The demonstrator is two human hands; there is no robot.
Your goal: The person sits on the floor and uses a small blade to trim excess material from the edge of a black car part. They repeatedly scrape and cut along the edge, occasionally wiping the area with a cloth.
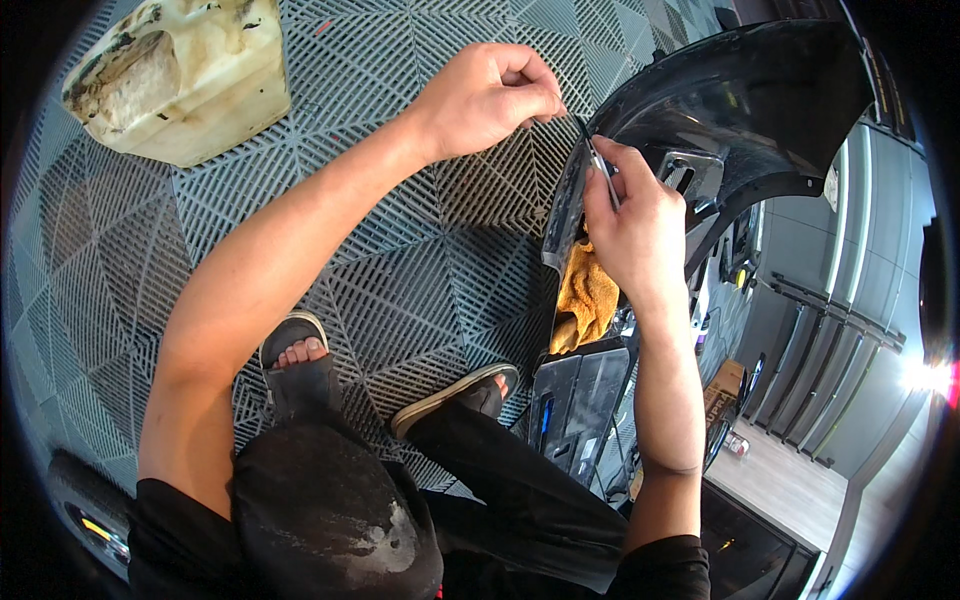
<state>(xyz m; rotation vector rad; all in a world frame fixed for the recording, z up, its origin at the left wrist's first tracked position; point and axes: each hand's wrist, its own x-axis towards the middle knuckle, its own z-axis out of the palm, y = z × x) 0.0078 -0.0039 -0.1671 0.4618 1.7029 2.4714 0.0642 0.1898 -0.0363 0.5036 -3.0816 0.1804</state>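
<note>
My left hand [490,100] is closed in a pinch at the left edge of a black curved car body panel [740,80]. A thin dark strip [582,127] runs from its fingertips toward my right hand [640,225]. My right hand is closed around a slim silver pen-like tool [604,172], its tip pointing up and left to the strip. Whether the tip touches the strip or the panel edge, I cannot tell. An orange-brown cloth [585,295] lies against the panel assembly just below my right hand.
A stained, yellowed plastic container [200,90] stands at the upper left on the grey grated floor tiles [390,270]. My sandalled feet [300,350] are below my arms. To the right are a cardboard box [722,390], a pale worktop [790,490] and a rack of rods [820,370].
</note>
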